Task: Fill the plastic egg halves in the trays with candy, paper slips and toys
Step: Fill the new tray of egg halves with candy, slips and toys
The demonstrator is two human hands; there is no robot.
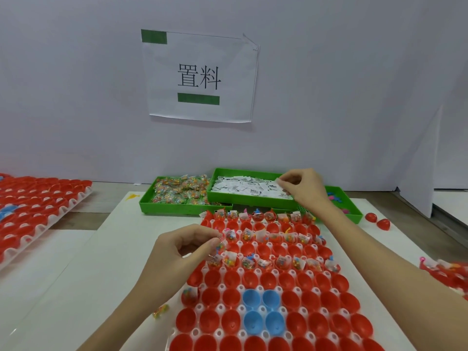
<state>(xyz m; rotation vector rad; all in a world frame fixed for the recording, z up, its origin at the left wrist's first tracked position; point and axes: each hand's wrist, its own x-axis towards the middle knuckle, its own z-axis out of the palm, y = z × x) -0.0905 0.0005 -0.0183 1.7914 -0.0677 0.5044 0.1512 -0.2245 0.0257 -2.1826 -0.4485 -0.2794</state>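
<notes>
I am viewing the main tray (222, 287), a white moulded grid lying flat on the tabletop (83, 274) directly ahead. It is holding rows of red egg halves (212, 297), open side up, with four blue egg halves (262, 309) grouped near its middle. Several far rows are already carrying clear candy packets and white slips; the near rows are sitting bare.

My left hand (182, 252) is hovering over the tray's left edge, fingertips pinching a small candy packet (219, 247) above an egg half. My right hand (301, 187) is reaching into the green bin of paper slips (243, 188), thumb and fingers pinching one slip at the bin's right end.

A green bin of candy packets (177, 191) is sitting just left of the slip bin. A third green bin (352, 211) is showing to the right, partly hidden by my right forearm. Two loose red egg halves (377, 220) are lying beyond it.
</notes>
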